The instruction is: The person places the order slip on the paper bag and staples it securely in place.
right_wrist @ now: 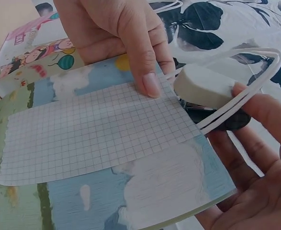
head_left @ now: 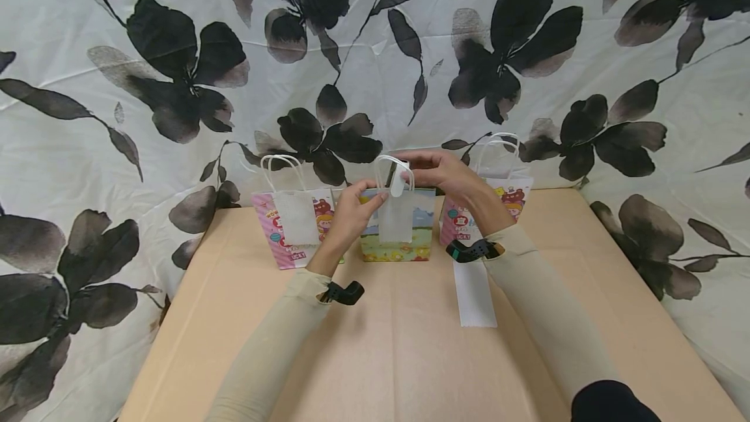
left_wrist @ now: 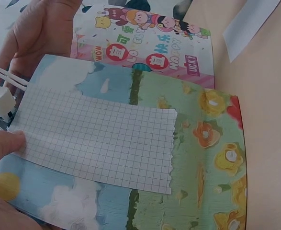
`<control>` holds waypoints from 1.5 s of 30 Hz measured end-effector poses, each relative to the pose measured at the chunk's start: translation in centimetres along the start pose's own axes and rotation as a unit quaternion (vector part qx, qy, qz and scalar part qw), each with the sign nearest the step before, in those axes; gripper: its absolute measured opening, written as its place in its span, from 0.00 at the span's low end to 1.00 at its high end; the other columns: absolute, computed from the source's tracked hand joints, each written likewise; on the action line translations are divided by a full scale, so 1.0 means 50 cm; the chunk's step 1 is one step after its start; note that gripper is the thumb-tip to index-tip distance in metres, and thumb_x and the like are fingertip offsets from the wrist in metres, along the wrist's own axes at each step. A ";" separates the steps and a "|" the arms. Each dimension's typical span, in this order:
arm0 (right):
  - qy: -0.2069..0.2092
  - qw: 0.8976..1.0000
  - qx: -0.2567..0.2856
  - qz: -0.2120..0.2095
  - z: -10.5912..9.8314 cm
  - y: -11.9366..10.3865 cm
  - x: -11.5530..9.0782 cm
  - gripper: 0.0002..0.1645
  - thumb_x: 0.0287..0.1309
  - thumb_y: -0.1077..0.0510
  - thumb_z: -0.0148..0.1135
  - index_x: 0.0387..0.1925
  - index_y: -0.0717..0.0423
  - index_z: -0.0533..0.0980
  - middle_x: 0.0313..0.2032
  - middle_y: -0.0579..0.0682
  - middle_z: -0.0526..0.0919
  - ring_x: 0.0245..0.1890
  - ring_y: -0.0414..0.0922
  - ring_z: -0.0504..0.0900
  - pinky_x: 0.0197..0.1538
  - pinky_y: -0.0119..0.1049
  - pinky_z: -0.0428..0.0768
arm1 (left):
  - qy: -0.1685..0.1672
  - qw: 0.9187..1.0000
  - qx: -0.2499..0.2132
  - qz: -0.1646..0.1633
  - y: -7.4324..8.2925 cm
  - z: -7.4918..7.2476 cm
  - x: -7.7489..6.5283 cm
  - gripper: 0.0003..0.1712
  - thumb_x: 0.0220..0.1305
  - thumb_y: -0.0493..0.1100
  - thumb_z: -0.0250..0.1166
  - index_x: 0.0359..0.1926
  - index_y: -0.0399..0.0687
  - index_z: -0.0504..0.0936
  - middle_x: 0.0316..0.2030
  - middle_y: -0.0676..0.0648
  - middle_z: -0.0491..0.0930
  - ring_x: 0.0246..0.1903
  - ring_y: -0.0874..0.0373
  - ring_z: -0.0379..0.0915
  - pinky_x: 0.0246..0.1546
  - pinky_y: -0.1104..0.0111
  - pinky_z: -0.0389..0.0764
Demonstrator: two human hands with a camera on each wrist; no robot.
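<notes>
Two sleeves face three bags, left fingers pinching one paper, right fingers gripping one stapler.

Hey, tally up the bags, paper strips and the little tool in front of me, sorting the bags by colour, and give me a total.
Pink-and-white bags: 2
Blue-and-green bag: 1
White paper strips: 3
Stapler-like tool: 1
Total: 7
</notes>
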State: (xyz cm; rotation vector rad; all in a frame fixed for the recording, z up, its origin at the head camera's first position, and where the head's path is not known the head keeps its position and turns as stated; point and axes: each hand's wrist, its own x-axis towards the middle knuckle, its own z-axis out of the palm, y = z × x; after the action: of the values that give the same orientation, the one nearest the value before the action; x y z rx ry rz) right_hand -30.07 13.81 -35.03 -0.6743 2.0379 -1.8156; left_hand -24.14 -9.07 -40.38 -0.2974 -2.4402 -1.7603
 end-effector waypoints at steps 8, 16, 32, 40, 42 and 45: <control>0.021 1.000 -0.016 0.006 0.000 -0.008 0.002 0.27 0.61 0.55 0.73 0.61 0.52 0.80 0.54 0.53 0.84 0.55 0.51 0.81 0.65 0.52 0.75 | -0.001 1.000 -0.003 0.004 0.000 -0.003 0.006 0.10 0.71 0.47 0.66 0.49 0.50 0.83 0.54 0.50 0.81 0.50 0.53 0.76 0.54 0.53 0.79; 0.021 1.000 -0.016 0.012 -0.001 -0.005 0.008 0.26 0.61 0.55 0.73 0.60 0.52 0.80 0.55 0.53 0.84 0.56 0.51 0.81 0.67 0.55 0.72 | 0.000 1.000 -0.004 0.002 -0.002 -0.006 0.015 0.11 0.70 0.48 0.67 0.48 0.50 0.83 0.51 0.50 0.80 0.44 0.54 0.74 0.45 0.59 0.76; 0.028 0.999 -0.013 -0.014 0.006 0.020 0.007 0.27 0.69 0.50 0.65 0.66 0.51 0.76 0.61 0.53 0.80 0.60 0.50 0.79 0.67 0.51 0.73 | -0.005 1.000 0.013 -0.018 0.003 -0.010 0.023 0.18 0.71 0.49 0.66 0.57 0.50 0.84 0.62 0.48 0.79 0.62 0.49 0.75 0.62 0.49 0.76; 0.016 0.998 -0.061 0.019 0.027 0.025 -0.018 0.38 0.78 0.34 0.37 0.73 0.53 0.67 0.68 0.56 0.72 0.69 0.56 0.70 0.72 0.59 0.64 | 0.005 1.000 0.011 -0.025 0.003 -0.012 0.029 0.17 0.71 0.49 0.66 0.55 0.48 0.85 0.58 0.48 0.81 0.57 0.51 0.78 0.60 0.50 0.77; 0.012 0.997 -0.077 0.009 0.031 0.027 -0.020 0.36 0.78 0.35 0.39 0.73 0.52 0.66 0.69 0.56 0.71 0.71 0.56 0.68 0.72 0.60 0.62 | 0.006 1.000 0.010 -0.027 0.003 -0.012 0.030 0.17 0.71 0.49 0.66 0.55 0.47 0.85 0.58 0.47 0.82 0.56 0.52 0.79 0.59 0.51 0.78; 0.018 0.993 -0.112 -0.020 0.036 0.030 -0.015 0.30 0.76 0.45 0.53 0.71 0.54 0.68 0.63 0.57 0.76 0.64 0.55 0.74 0.69 0.58 0.68 | 0.001 1.000 0.006 -0.029 0.001 -0.013 0.032 0.17 0.71 0.49 0.66 0.56 0.47 0.85 0.56 0.47 0.83 0.54 0.51 0.80 0.58 0.51 0.79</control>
State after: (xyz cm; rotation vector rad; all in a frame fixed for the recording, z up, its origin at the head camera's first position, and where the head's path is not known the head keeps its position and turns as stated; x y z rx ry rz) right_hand -28.66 12.85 -36.79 -0.7516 2.2903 -1.6462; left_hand -25.72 -9.51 -39.81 -0.2263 -2.4822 -1.7663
